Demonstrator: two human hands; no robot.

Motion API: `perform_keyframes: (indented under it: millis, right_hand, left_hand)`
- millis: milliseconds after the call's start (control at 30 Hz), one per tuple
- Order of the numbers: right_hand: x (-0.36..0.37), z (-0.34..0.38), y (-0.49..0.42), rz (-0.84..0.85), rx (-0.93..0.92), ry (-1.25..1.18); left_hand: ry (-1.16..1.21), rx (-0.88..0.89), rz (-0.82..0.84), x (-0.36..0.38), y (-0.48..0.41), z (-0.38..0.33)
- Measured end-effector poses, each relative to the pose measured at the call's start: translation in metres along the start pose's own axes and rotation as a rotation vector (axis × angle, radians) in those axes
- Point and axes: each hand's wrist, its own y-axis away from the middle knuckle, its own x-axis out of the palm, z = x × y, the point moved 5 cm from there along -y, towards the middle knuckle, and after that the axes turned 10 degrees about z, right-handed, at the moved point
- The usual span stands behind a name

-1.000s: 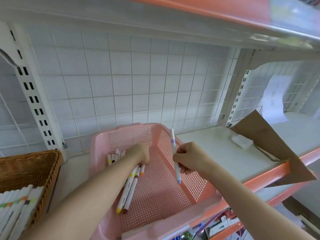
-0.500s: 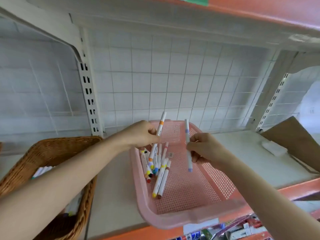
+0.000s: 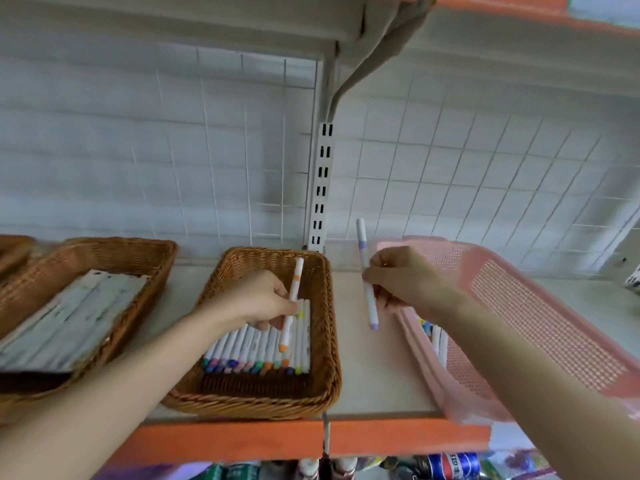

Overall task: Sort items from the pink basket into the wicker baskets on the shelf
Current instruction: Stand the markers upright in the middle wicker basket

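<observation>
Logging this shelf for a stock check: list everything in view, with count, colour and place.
middle wicker basket: one, brown, shelf centre.
row of markers: many, white with coloured caps, in the middle wicker basket.
left wicker basket: one, brown, shelf left.
flat packs: a stack, whitish, blurred, in the left wicker basket.
far-left wicker basket: one, brown, mostly out of frame.
pink basket: one, pink, shelf right.
loose markers: few visible, white, in the pink basket.
orange marker: one, white with orange ends, over the middle wicker basket.
purple marker: one, white with purple ends, over the bare shelf between baskets.
shelf: one, pale top, orange edge.
left hand: one, grips the orange marker.
right hand: one, grips the purple marker.
</observation>
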Motion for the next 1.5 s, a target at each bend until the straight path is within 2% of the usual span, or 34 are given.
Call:
perform_keyframes:
  millis: [200, 433, 600, 700, 767, 867, 1067, 1300, 1500]
  right_hand:
    - [0.022, 0.004, -0.003, -0.005, 0.033, 0.022]
    - [0.030, 0.000, -0.004, 0.010, 0.062, -0.027]
    - [0.032, -0.003, -0.005, 0.025, 0.062, -0.051]
    - [0.031, -0.005, -0.005, 0.027, 0.060, -0.057]
    - [0.032, -0.006, -0.006, 0.037, 0.061, -0.053]
    - [0.032, -0.007, -0.007, 0.043, 0.058, -0.054]
    - [0.035, -0.007, -0.009, 0.057, 0.050, -0.052]
    - [0.036, -0.008, -0.012, 0.067, 0.050, -0.014]
    - [0.052, 0.001, -0.023, 0.106, 0.067, 0.186]
  left_hand:
    - [-0.015, -0.061, 0.059, 0.015, -0.017, 0.018]
    - [-0.190, -0.027, 0.039, 0.022, -0.019, 0.014]
    - [-0.511, 0.124, 0.008, 0.023, -0.009, 0.011]
    - [-0.722, 0.232, 0.138, 0.031, 0.001, 0.012]
    - [-0.802, 0.241, 0.233, 0.036, 0.006, 0.018]
    - [-0.910, 0.235, 0.232, 0.041, 0.008, 0.026]
    - [-0.929, 0.255, 0.150, 0.043, 0.006, 0.026]
    - [-0.921, 0.257, 0.130, 0.044, 0.006, 0.026]
    - [-0.860, 0.273, 0.097, 0.032, 0.016, 0.026]
